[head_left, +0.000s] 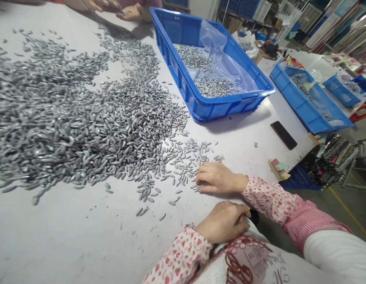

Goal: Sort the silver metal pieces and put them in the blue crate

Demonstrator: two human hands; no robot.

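A wide spread of small, shiny grey, spindle-shaped pieces (112,126) covers much of the white table (67,232). At its near right fringe, my right hand (216,178) rests palm down with bent fingers among a few loose pieces. What lies under those fingertips is hidden. Closer to my body, my left hand (224,221) is curled at the table edge, thumb against the fingers, beside a small black object (254,216). Its inner side is out of sight. Beyond my right hand stands a blue crate (230,103), lined with clear plastic and holding more grey pieces.
Across the table are another person's hands (129,12), near the far pieces. A dark phone (283,135) lies to the right, near wooden blocks (279,169). Another blue crate (313,102) with grey pieces stands behind it. Bundled dark strips (333,157) are beside the table.
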